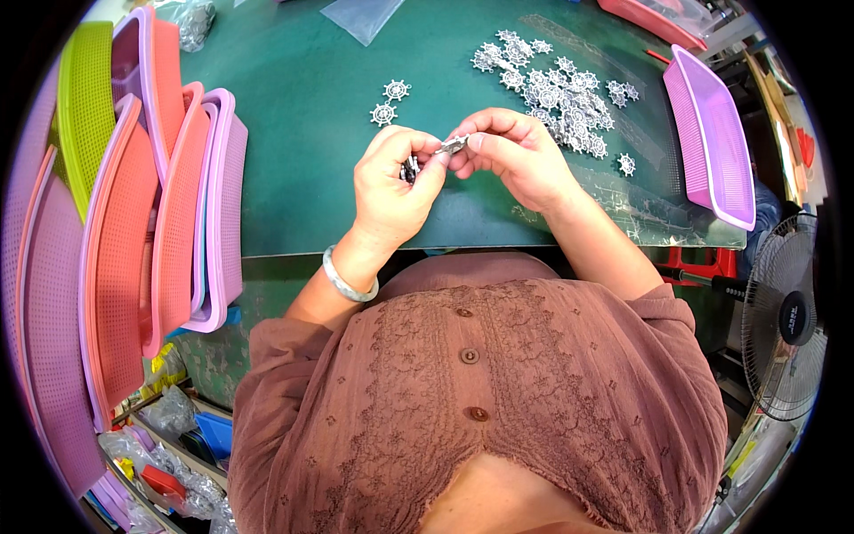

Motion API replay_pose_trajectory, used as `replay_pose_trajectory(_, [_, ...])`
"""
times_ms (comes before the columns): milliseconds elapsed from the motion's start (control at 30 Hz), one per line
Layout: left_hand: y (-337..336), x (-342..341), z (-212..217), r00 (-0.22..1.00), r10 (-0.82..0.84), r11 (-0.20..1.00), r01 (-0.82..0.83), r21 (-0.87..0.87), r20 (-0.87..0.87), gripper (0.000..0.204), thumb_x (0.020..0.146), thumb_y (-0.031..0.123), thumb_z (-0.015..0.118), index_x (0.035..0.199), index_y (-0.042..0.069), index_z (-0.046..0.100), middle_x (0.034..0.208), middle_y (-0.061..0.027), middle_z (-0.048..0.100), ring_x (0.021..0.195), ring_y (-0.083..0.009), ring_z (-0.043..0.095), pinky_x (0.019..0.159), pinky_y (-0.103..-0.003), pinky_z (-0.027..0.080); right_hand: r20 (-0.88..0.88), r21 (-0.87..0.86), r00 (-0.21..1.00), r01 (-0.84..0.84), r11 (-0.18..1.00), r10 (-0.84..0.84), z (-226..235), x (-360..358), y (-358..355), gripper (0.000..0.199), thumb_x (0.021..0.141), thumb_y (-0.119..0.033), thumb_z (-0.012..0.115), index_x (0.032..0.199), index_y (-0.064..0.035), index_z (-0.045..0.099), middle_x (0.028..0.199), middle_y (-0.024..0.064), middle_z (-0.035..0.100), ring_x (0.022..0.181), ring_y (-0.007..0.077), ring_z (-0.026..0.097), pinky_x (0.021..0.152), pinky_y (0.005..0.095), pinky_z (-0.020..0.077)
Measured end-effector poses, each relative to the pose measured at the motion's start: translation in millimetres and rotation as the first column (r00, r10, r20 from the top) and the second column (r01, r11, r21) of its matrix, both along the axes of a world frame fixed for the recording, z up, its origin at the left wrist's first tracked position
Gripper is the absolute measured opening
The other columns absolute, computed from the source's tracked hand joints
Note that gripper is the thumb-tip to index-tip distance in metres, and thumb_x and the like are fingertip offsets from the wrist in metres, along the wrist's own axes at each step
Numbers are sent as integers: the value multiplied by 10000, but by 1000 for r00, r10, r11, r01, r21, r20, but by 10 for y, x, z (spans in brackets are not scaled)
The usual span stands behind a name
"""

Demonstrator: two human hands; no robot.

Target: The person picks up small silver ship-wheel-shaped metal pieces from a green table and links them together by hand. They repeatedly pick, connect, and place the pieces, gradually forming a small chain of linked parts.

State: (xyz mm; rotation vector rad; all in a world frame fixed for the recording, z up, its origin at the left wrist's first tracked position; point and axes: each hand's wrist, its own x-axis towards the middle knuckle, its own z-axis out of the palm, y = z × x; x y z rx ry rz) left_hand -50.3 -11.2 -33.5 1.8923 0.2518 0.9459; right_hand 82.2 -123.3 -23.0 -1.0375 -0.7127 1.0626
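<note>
Two wheel-shaped metal charms (390, 101) lie apart from the heap (560, 93) near the mat's (302, 107) far-right edge; left hand (391, 182) and right hand (511, 156) pinch one charm (454, 144) between them.

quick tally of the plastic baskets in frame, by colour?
Counted by visible rims; the stack on the left overlaps, so the counts are approximate.
Green basket: 1
Purple baskets: 5, one on the right, four in the left stack
Salmon-pink baskets: 4, three on the left, one at the top right
Total: 10
</note>
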Motion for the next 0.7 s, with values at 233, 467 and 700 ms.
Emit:
replay_pose_trajectory(233, [-55,13,69,999,-26,999,27,-17,17,98,720,-18,640,803,4,593,747,-31,550,662,-92,507,603,-213,414,-418,42,908,-8,999,25,-106,-19,-2,122,851,-62,503,914,18,571,836,141,619,728,214,618,662,314,524])
replay_pose_trajectory(467, [-58,-5,68,997,-68,996,67,-55,-20,150,717,4,662,858,6,609,743,-6,536,677,-71,480,611,-194,398,-534,65,842,-48,997,75,-124,-40,-19,116,852,-66,498,901,13,568,831,161,617,728,226,616,646,317,526])
replay_pose_trajectory(700, [-21,-46,2,987,-127,939,87,-332,-100,236,747,33,659,972,-1,599,753,37,508,675,-32,442,601,-168,379,-417,-81,906,45,996,-74,-80,5,-90,90,833,-69,539,882,1,566,778,121,616,653,211,619,573,287,512])
